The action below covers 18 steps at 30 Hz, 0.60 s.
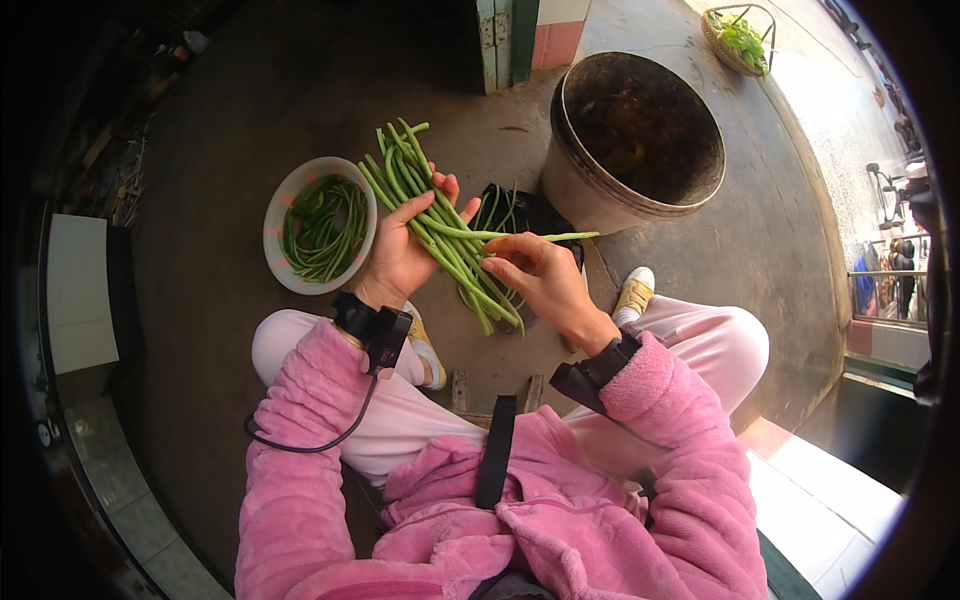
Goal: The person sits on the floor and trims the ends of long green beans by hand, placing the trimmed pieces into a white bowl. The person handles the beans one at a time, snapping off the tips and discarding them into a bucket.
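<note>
A bunch of long green beans (425,205) lies across the palm of my left hand (402,245), with its fingers curled round it from beneath. My right hand (545,285) pinches one bean (545,236) between thumb and fingers at the bunch's right side; that bean sticks out to the right past my knuckles. Left of my left hand stands a pale round bowl (275,235) with more green beans (325,228) coiled inside. Behind the bunch, a black plastic bag (540,212) on the floor has several beans on it, partly hidden by my hands.
A large dirty white bucket (590,190) with a dark inside stands beyond my right hand. A wicker basket (725,50) of leafy greens sits at the far right. A green door frame (505,45) is at the top. My feet in yellow shoes (635,292) flank the work area.
</note>
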Motion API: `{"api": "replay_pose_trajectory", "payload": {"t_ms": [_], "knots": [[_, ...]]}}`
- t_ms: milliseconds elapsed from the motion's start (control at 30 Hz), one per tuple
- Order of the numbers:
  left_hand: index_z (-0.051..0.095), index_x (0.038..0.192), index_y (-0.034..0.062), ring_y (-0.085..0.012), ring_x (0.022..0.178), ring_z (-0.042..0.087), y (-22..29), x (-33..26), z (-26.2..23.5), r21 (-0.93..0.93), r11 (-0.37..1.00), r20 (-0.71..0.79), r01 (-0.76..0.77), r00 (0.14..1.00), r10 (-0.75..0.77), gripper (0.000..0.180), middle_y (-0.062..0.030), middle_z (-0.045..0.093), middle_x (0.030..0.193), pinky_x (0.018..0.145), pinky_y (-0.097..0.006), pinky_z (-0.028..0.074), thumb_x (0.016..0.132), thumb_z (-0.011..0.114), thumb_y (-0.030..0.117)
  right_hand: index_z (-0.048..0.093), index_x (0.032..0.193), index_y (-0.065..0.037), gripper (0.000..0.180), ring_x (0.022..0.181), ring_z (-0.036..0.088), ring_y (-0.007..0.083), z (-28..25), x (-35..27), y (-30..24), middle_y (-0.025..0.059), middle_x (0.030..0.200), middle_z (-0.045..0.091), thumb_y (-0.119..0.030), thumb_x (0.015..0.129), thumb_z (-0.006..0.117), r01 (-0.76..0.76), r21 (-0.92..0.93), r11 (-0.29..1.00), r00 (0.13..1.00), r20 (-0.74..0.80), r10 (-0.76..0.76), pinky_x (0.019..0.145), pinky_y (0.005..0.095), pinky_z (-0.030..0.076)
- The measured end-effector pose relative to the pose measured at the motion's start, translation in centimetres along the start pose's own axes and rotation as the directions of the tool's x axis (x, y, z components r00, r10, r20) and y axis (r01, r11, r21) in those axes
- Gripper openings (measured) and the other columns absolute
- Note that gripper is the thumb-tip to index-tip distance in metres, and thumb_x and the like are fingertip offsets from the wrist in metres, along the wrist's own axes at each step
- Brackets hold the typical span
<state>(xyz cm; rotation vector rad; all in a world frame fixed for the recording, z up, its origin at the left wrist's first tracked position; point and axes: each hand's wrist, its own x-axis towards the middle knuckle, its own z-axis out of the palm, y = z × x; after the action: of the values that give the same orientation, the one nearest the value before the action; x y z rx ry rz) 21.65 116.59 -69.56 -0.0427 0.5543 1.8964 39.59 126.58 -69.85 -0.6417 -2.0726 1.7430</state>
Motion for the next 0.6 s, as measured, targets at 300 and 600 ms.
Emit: {"api": "replay_pose_trajectory", "payload": {"t_ms": [300,600], "knots": [[0.055,0.119,0.0114,-0.0161,0.105,0.058,-0.7,0.1,0.1,0.042,0.999,-0.004,-0.008,1.000,0.009,0.027,-0.0008,0.060,0.106,0.109,-0.049,0.037,0.093,0.053,0.002,0.062,0.093,0.001,0.016,0.070,0.061,0.0306,0.5,0.7,-0.5,0.0150,0.082,0.061,-0.013,0.087,0.064,0.198,-0.291,0.936,0.980,0.036,-0.197,0.063,0.0386,0.049],[0.054,0.116,0.0099,-0.0165,0.093,0.060,-1.2,0.4,-0.7,0.004,0.999,-0.099,-0.049,0.994,0.049,0.022,-0.0030,0.060,0.099,0.103,-0.044,0.044,0.095,0.051,0.004,0.050,0.090,0.001,0.015,0.075,0.059,0.0355,1.2,1.0,0.6,0.0173,0.083,0.053,-0.013,0.089,0.056,0.327,-0.545,0.772,0.943,0.131,-0.306,0.066,0.0435,0.050]]}}
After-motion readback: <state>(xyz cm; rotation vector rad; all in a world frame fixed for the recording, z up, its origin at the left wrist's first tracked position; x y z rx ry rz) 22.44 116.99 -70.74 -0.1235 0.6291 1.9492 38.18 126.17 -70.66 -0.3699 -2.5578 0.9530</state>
